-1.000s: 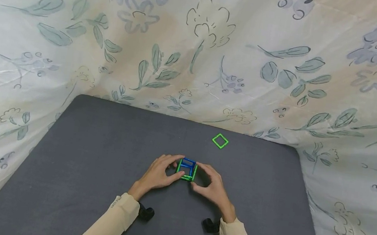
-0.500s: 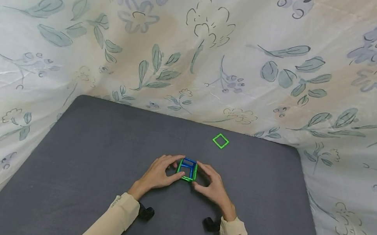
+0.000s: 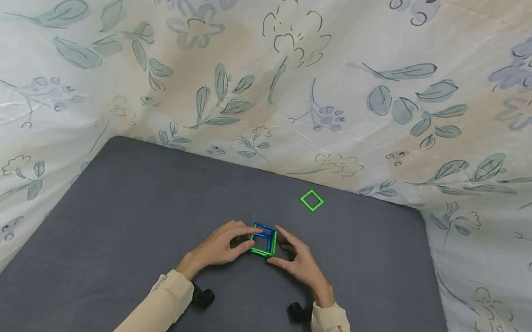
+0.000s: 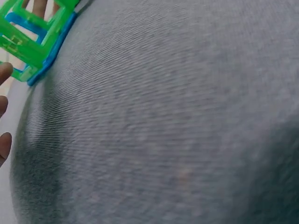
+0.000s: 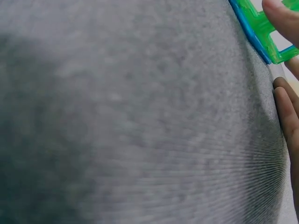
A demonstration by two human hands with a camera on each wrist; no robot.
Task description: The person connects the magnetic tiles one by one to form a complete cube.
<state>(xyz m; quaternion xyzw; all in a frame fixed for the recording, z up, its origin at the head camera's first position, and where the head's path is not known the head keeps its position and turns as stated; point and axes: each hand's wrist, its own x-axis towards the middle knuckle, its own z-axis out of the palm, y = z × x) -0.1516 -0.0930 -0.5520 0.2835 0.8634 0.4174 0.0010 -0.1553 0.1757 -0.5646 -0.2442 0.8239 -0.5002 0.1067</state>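
Note:
A small box of open square magnetic tiles, green with blue edges, stands on the dark grey table between the hands in the head view. Its green side also shows in the left wrist view as a tile wall. My left hand is at its left side, index finger reaching over the top and thumb near the front left corner. My right hand holds the right side, index at the back corner and thumb at the front. In the right wrist view the thumb overlaps the green tile. Some fingers are hidden.
A loose green square tile lies farther back on the dark grey table, right of the box. Floral cloth hangs behind and at both sides. Black wrist cameras sit under the cuffs.
My left hand has shifted slightly left, its index finger moving from the back corner to over the top of the box. The right hand and loose tile stay nearly in place.

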